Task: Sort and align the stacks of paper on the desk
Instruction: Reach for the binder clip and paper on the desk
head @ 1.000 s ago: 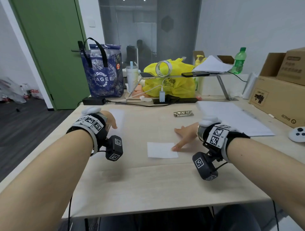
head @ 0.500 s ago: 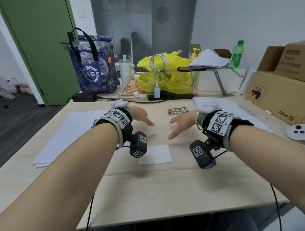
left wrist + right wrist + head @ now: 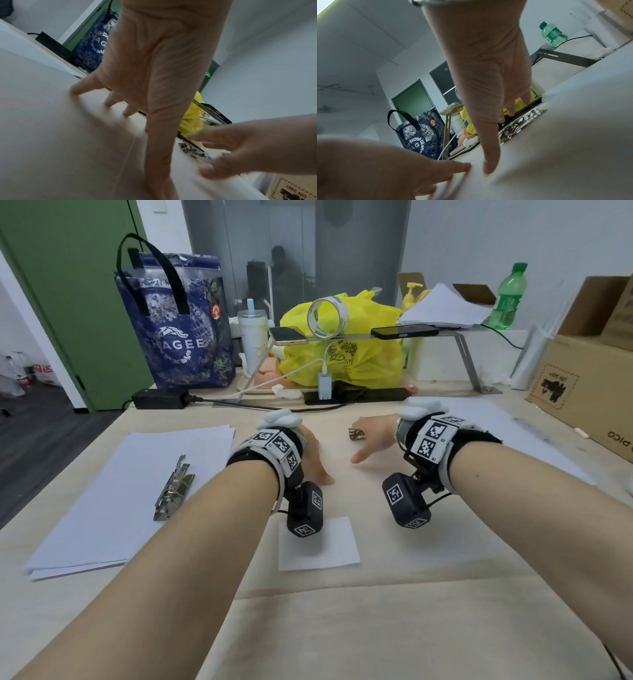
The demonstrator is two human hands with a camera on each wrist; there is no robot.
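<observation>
Barely started: your left hand [image 3: 313,455] and right hand [image 3: 375,436] rest fingers spread on the pale wooden table [image 3: 342,628], holding nothing; the fanned white paper stack [image 3: 102,508] looks unaligned.

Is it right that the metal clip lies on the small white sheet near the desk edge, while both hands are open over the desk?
Not quite. The head view shows the metal clip lying on the large paper stack at left, not on the small white sheet. The left hand and right hand are indeed open over the desk.

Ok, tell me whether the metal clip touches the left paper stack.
Touching: in the head view the metal clip lies flat on top of the left paper stack.
</observation>
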